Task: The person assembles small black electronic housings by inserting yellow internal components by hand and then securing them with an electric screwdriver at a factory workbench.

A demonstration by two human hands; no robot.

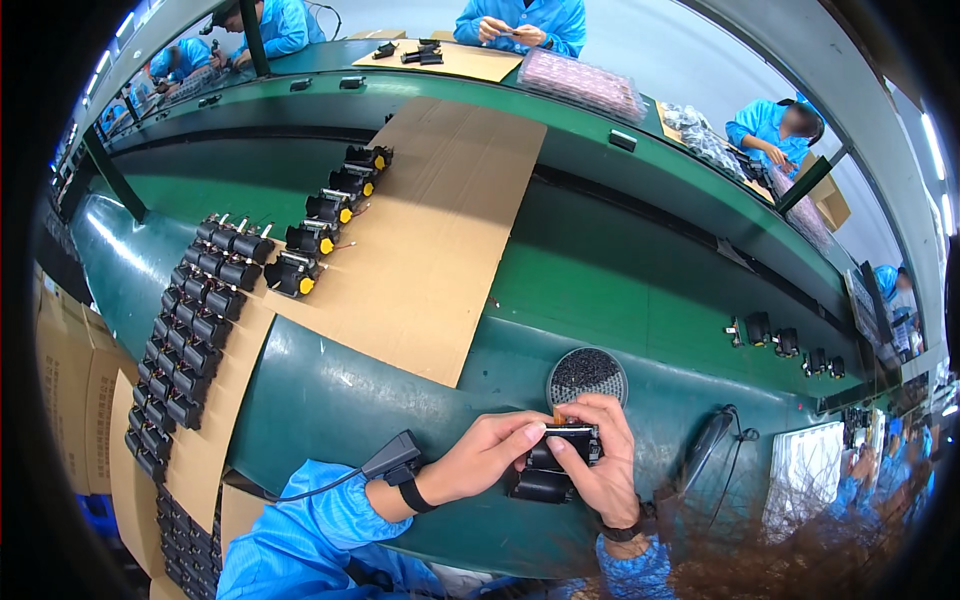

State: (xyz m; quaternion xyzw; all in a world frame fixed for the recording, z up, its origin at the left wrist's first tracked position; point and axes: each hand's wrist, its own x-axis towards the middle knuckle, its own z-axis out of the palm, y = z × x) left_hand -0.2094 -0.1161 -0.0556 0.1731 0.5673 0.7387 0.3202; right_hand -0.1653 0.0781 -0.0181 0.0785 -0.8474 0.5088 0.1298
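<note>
Together, my left grip and right grip held a black device over the green desk, near a round dish of small black pieces; my left thumb apparently touched its far edge, though that spot was partly hidden.

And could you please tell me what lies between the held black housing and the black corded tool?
The right hand, gripping the black housing, then green tabletop up to the black corded tool; the head view shows this.

Fingers partly hide black housing; tiny bits indistinct.
</note>
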